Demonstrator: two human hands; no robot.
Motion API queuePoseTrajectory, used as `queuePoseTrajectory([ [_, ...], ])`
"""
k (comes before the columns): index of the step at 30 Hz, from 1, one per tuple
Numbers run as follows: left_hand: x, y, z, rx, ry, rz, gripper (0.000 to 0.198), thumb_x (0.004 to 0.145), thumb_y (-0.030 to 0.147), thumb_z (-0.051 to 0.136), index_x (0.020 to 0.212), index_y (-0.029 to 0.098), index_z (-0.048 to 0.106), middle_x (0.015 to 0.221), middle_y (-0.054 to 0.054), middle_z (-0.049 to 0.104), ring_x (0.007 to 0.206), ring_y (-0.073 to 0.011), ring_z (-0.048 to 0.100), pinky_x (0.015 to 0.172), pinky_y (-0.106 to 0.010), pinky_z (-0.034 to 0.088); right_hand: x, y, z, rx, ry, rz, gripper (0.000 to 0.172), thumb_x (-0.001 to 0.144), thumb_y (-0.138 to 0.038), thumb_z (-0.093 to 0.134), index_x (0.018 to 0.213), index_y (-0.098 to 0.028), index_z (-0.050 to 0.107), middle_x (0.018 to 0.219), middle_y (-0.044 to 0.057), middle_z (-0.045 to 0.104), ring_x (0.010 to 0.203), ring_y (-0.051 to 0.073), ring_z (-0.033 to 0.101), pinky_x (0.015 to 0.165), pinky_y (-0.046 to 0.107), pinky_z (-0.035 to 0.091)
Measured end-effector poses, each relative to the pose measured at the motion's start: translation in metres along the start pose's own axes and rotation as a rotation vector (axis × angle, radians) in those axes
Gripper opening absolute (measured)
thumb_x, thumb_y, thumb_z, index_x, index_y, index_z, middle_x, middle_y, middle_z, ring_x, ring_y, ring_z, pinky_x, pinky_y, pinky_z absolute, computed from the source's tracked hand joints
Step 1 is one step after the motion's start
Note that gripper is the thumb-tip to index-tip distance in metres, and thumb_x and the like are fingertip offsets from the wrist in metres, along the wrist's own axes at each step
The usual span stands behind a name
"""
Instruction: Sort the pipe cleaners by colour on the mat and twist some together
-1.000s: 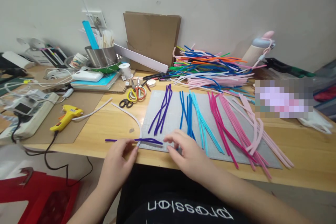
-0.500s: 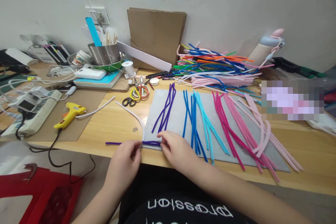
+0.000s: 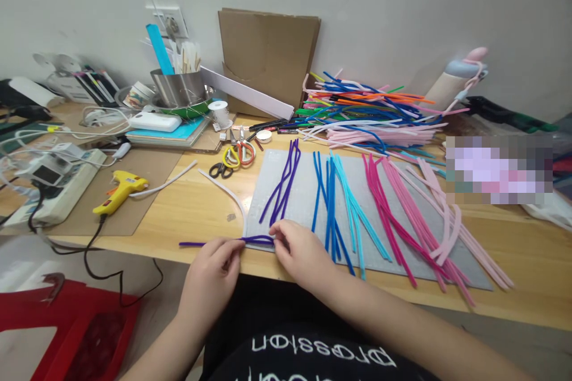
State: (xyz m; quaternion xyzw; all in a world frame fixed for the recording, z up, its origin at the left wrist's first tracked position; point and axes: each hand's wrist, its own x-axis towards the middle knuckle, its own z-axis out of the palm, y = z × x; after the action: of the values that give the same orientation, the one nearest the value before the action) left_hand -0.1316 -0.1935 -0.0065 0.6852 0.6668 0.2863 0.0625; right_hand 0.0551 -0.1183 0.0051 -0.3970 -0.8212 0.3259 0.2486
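Purple pipe cleaners (image 3: 258, 240) stretch between my two hands at the table's front edge. My left hand (image 3: 218, 262) pinches them, with a purple end poking out to its left. At the other end, the closed fingers of my right hand (image 3: 297, 250) grip them. A white pipe cleaner (image 3: 232, 195) curves up and left from beside the held ones. Just beyond my right hand, several more purple pipe cleaners (image 3: 283, 184) lie on a grey board (image 3: 304, 190). To their right on the board are blue (image 3: 329, 208), light blue (image 3: 353, 208), crimson (image 3: 384, 208) and pink (image 3: 413, 220) pipe cleaners.
A yellow glue gun (image 3: 120, 190) rests on cardboard at left, near a power strip (image 3: 71, 190). Scissors (image 3: 232, 158) lie behind the board's left corner. A pile of mixed pipe cleaners (image 3: 366, 110) and a bottle (image 3: 456, 80) stand at the back. A red stool (image 3: 75, 321) is below left.
The purple pipe cleaners between my hands now bow apart slightly, with a small gap between the strands. Both hands stay almost in place.
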Motion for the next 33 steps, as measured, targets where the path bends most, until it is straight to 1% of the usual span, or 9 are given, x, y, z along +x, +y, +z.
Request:
queuePoseTrajectory([
  [2,-0.0005,-0.0006,0.0003,0.006,0.009,0.008,0.021,0.085,0.019,0.047,0.098,0.021,0.063,0.092,-0.005,0.065,0.087,-0.0205,0.060,0.079,-0.034,0.048,-0.0005,-0.0002,0.0002,0.009,0.002,0.004,0.018,0.080,-0.008,0.045,0.091,-0.018,0.054,0.082,0.002,0.060,0.076,0.014,0.054,0.069,0.026,0.040],
  [4,-0.0006,-0.0011,0.0005,0.016,-0.008,0.005,0.023,0.084,0.019,0.047,0.101,0.021,0.063,0.093,-0.006,0.065,0.087,-0.0209,0.060,0.078,-0.034,0.048,-0.0009,-0.0002,0.0006,0.013,0.001,0.003,0.018,0.080,-0.008,0.045,0.091,-0.018,0.054,0.082,0.001,0.059,0.076,0.013,0.054,0.070,0.027,0.040],
  [8,0.0000,-0.0013,0.0002,0.027,-0.027,-0.003,0.025,0.084,0.019,0.047,0.103,0.021,0.062,0.095,-0.007,0.065,0.089,-0.0218,0.060,0.080,-0.036,0.049,-0.0013,0.0004,0.0013,0.003,0.003,0.009,0.018,0.079,-0.008,0.045,0.091,-0.018,0.054,0.082,0.001,0.060,0.076,0.014,0.054,0.070,0.027,0.040],
  [11,0.0003,-0.0011,0.0000,0.018,-0.008,-0.019,0.023,0.083,0.020,0.048,0.103,0.020,0.061,0.096,-0.006,0.066,0.090,-0.0216,0.060,0.082,-0.036,0.048,-0.0016,0.0005,0.0018,0.006,0.011,0.013,0.019,0.079,-0.008,0.045,0.092,-0.018,0.055,0.084,0.002,0.060,0.078,0.014,0.054,0.071,0.027,0.040],
  [14,-0.0005,-0.0008,-0.0003,0.012,-0.007,-0.026,0.021,0.084,0.021,0.048,0.101,0.021,0.061,0.095,-0.006,0.066,0.089,-0.0213,0.061,0.080,-0.035,0.049,-0.0019,0.0002,0.0018,0.005,0.011,0.011,0.019,0.079,-0.008,0.045,0.091,-0.018,0.055,0.085,0.002,0.060,0.078,0.014,0.054,0.071,0.027,0.040],
  [22,-0.0017,-0.0005,-0.0004,0.082,-0.022,0.034,0.022,0.084,0.020,0.048,0.099,0.022,0.064,0.093,-0.006,0.065,0.085,-0.0210,0.060,0.077,-0.035,0.049,-0.0026,-0.0007,0.0011,-0.010,0.007,0.001,0.018,0.078,-0.006,0.045,0.088,-0.018,0.054,0.084,0.002,0.061,0.078,0.014,0.054,0.072,0.027,0.040],
  [33,-0.0025,-0.0020,0.0018,0.125,0.003,0.042,0.023,0.084,0.021,0.048,0.101,0.022,0.064,0.092,-0.006,0.065,0.085,-0.0216,0.060,0.077,-0.035,0.049,-0.0020,-0.0010,0.0014,-0.010,0.011,-0.013,0.018,0.078,-0.006,0.045,0.088,-0.019,0.054,0.085,0.002,0.061,0.078,0.014,0.054,0.071,0.027,0.040],
])
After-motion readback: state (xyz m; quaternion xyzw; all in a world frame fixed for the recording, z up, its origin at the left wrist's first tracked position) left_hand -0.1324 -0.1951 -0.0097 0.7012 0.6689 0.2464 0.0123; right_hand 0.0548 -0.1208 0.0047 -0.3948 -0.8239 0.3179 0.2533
